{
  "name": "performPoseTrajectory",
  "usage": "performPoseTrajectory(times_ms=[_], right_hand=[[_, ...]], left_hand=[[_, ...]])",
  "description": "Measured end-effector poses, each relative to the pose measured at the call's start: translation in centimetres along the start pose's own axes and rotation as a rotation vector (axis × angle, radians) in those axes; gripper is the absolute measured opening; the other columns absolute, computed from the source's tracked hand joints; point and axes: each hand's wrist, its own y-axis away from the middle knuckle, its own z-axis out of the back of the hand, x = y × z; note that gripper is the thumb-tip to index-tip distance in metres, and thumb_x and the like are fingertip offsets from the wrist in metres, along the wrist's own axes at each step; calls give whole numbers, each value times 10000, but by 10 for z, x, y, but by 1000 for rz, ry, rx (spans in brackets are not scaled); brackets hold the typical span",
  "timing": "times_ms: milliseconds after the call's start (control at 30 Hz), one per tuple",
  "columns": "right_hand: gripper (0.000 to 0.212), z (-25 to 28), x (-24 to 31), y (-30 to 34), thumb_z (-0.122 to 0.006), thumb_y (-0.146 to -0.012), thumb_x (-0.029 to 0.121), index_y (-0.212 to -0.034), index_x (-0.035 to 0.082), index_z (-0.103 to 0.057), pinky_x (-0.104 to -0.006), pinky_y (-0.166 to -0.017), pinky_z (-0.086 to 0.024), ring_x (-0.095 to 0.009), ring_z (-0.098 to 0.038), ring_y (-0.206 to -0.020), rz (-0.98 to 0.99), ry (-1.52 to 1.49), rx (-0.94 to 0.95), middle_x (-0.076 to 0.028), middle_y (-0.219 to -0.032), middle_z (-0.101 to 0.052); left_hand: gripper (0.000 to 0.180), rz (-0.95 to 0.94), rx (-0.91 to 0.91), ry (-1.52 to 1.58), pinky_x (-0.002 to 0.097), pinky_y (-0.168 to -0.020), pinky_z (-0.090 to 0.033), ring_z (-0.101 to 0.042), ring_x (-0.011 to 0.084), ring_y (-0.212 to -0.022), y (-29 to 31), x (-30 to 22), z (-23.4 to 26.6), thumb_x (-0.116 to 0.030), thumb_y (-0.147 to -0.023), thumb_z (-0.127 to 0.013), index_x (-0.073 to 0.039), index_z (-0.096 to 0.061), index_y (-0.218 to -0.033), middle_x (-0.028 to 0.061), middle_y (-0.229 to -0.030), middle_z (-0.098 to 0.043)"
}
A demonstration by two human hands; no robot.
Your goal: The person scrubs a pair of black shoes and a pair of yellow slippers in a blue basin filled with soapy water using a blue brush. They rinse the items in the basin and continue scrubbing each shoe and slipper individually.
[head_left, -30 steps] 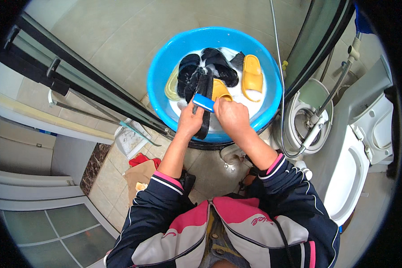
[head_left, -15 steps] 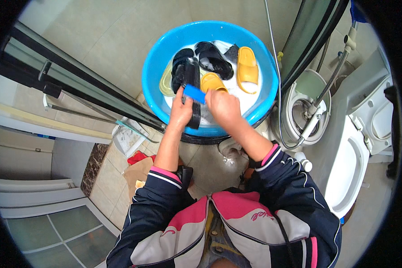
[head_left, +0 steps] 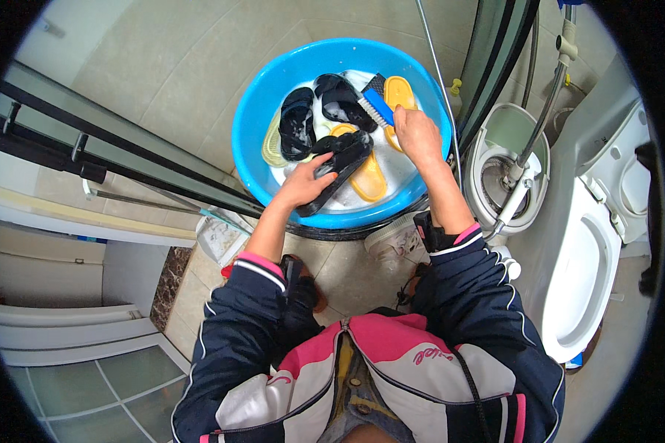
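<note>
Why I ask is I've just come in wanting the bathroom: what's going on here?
A person is handling wet footwear in a round blue plastic basin. Their left hand holds a soapy black sandal at a slant. Their right hand holds a blue brush with white bristles, apart from that sandal. Two more black sandals and yellow slippers are in the basin among white suds.

Downward fisheye view, head height

L hand (head_left: 301, 184) on blk slipper (head_left: 347, 153), R hand (head_left: 419, 136) w/ brush (head_left: 377, 108)
</note>
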Motion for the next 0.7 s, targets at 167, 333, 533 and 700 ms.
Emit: performPoseTrajectory(times_ms=[167, 333, 533, 700], right_hand=[[504, 11, -8, -4, -360, -932, 370, -867, -12, -683, -520, -806, -463, -464, -607, -865, 24, -42, 13, -298, -884, -630], [487, 18, -27, -12, -367, -932, 372, -868, 10, -685, -517, -793, -459, -460, -603, -855, 17, -61, 35, -287, -870, -631], [531, 15, -36, -12, -357, -944, 387, -753, -2, -663, -460, -737, -459, -407, -617, -757, 67, -59, 9, -244, -741, -625], [518, 7, -43, -17, -361, -947, 369, -760, -11, -659, -451, -724, -461, -412, -609, -745, 114, -56, 15, -245, -735, -620]], left_hand=[[936, 61, 339, -518, 407, -922, -434, -547, 399, -1071, -40, -24, -7, -496, -719, -727, -293, -215, -1476, 284, -1194, -494], [1104, 83, 588, -855, 401, -921, -449, -549, 402, -1099, -74, -25, -37, -443, -650, -768, -257, -84, -1497, 275, -1251, -492], [1172, 18, 869, -945, 395, -857, -482, -601, 352, -1041, -117, 17, -62, -384, -634, -785, -266, -1, -1497, 185, -1143, -617], [1166, 51, 805, -994, 402, -825, -492, -621, 331, -1020, -124, 32, -86, -485, -623, -780, -325, -21, -1493, 146, -1189, -612]])
